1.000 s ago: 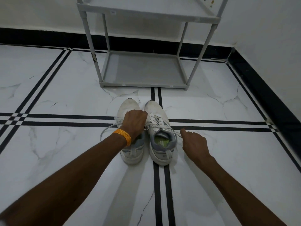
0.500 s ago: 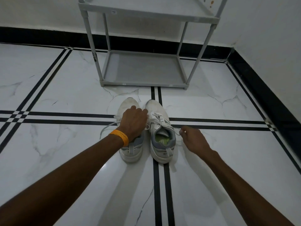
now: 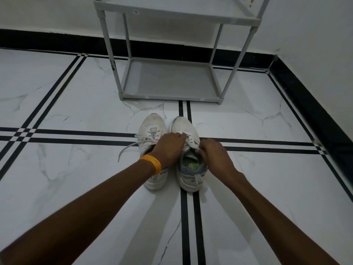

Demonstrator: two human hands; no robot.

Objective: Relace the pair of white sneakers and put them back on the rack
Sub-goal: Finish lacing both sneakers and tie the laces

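Observation:
Two white sneakers stand side by side on the floor, toes toward the rack. The left sneaker point(image 3: 151, 127) has a loose lace trailing out to its left. The right sneaker point(image 3: 188, 169) shows a grey collar and green insole. My left hand point(image 3: 169, 148), with an orange band at the wrist, lies across both shoes with its fingers closed on the right sneaker's laces. My right hand point(image 3: 214, 153) pinches the right sneaker's lace at the tongue. The grey shoe rack point(image 3: 168, 96) stands just beyond, its bottom shelf bare.
The floor is white marble tile with black stripes crossing under the shoes. A black skirting runs along the back wall and the right wall point(image 3: 315, 44), which closes in the corner to the right of the rack.
My right hand has come in from the floor beside the right sneaker and closed on its lace at the tongue. My left hand has shifted right, uncovering the left sneaker's laces.

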